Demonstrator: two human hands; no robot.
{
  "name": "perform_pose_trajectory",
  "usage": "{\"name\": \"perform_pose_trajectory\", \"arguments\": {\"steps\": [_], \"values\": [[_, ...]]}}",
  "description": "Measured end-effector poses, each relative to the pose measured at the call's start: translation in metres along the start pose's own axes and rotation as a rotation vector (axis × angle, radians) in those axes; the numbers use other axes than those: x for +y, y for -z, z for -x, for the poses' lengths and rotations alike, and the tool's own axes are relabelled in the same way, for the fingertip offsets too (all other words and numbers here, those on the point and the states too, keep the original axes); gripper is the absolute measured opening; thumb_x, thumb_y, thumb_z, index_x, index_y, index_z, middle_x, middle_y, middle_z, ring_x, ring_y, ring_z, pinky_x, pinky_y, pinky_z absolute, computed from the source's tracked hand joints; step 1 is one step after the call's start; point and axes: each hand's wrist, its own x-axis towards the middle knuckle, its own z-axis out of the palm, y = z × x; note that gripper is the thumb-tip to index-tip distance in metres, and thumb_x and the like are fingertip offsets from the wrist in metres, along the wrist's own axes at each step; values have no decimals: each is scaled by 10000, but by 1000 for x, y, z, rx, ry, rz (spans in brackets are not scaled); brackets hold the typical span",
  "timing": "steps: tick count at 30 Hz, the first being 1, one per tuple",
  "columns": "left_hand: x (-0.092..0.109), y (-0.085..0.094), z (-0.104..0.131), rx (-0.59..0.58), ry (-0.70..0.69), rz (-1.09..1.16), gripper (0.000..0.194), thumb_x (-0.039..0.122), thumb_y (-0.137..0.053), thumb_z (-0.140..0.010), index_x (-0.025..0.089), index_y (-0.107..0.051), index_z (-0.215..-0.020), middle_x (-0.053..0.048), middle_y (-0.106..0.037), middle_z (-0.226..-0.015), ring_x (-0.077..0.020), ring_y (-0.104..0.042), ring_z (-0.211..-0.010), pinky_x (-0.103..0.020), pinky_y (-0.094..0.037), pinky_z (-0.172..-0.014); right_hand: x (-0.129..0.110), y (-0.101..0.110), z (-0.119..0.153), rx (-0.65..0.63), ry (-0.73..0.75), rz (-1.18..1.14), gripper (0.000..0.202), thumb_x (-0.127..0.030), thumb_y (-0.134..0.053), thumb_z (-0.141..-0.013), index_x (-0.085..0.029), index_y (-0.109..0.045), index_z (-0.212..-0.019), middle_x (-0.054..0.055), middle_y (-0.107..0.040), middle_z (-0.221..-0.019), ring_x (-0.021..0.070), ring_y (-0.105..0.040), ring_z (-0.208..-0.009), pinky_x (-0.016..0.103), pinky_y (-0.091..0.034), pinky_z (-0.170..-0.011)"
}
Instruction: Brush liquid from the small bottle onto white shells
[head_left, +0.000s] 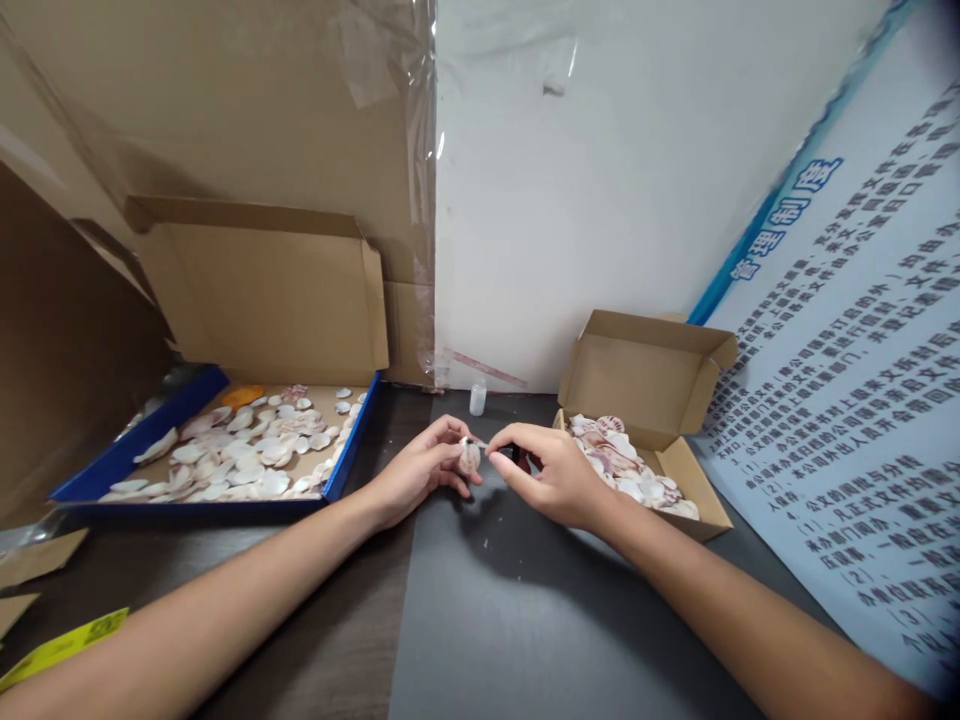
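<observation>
My left hand [421,468] pinches a small pale seashell [470,458] upright above the dark grey mat [525,610]. My right hand [551,468] is closed around a thin dark tool [507,452] whose tip meets the shell's top edge. Both hands sit close together at the middle of the table. To the right stands a small open cardboard box [694,505] filled with pink and white shells [622,462]. To the left lies a flat blue-edged box [135,450] with several white shells [240,455] spread over its bottom.
A small white bottle [478,398] stands by the white wall behind my hands. A printed poster [862,420] leans at the right. Cardboard sheets cover the left wall, and cardboard scraps with a yellow strip [64,648] lie at the near left.
</observation>
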Motion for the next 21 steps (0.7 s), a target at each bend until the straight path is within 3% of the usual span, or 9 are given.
{"name": "perform_pose_trajectory", "arguments": {"steps": [2,5,7,10,14,19,21], "values": [[0,0,0,-4,-2,14,211,262,-651,-835,185,-494,-952,-37,-627,-916,-170,-667,-736,-257,-540,-592,-2,0,0,-24,4,-7,139,-237,-563,-905,-203,-684,-964,27,-724,-895,121,-597,-657,227,-431,-641],[0,0,1,-3,-12,19,201,250,-656,-834,180,-494,-931,-43,-630,-965,-161,-659,-757,-265,-553,-614,-4,1,1,-122,-5,-27,118,-231,-591,-886,-210,-700,-925,3,-718,-810,113,-588,-624,218,-415,-616],[0,0,1,-5,-10,16,197,250,-647,-841,181,-489,-936,-42,-632,-957,-169,-666,-770,-272,-558,-629,-5,1,1,-72,-27,-25,120,-249,-588,-894,-201,-697,-876,-9,-694,-737,102,-559,-580,213,-390,-579],[-1,0,1,-2,-5,16,201,251,-642,-844,184,-483,-947,-35,-635,-922,-176,-673,-773,-282,-564,-646,-6,0,1,29,-41,-2,137,-269,-571,-910,-197,-687,-896,0,-709,-802,101,-578,-617,213,-401,-606],[0,0,1,6,-19,28,189,224,-653,-827,180,-502,-932,-38,-632,-1011,-148,-650,-778,-268,-566,-643,-6,-1,2,-125,2,-45,116,-248,-589,-894,-212,-699,-903,-16,-695,-752,100,-570,-599,209,-394,-593],[0,0,1,-2,-8,25,198,247,-650,-840,187,-489,-939,-24,-633,-898,-170,-667,-764,-285,-565,-650,-6,0,0,13,-22,6,141,-265,-567,-911,-200,-692,-918,10,-716,-830,107,-580,-629,217,-403,-613],[0,0,1,-5,-13,28,204,245,-654,-836,185,-489,-939,-32,-635,-908,-171,-666,-764,-283,-563,-643,-6,0,0,-41,-26,33,133,-252,-572,-900,-207,-698,-902,3,-716,-810,108,-576,-618,222,-398,-614]]}}
